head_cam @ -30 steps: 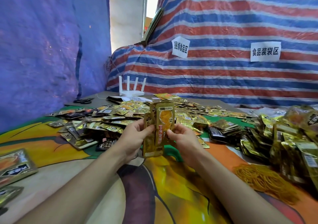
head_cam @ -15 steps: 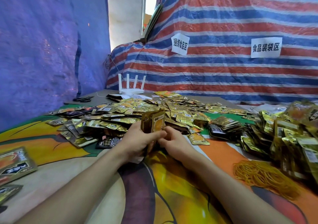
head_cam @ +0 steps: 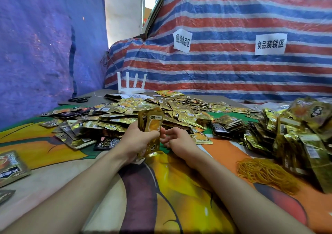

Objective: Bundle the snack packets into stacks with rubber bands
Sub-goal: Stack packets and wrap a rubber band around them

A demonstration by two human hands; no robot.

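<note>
Centrally, the left hand grips a stack of packets upright over the worktop, fingers curled round it. The right hand sits just beside it, fingers loosely curled, holding nothing. Rubber bands lie heaped to the right.

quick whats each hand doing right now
Left hand: closed round the stack of packets.
Right hand: open, fingers relaxed, holding nothing visible.

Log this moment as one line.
left hand: grips packet stack upright | right hand: open, beside stack | rubber bands: heap at right | band on stack: none seen
</note>
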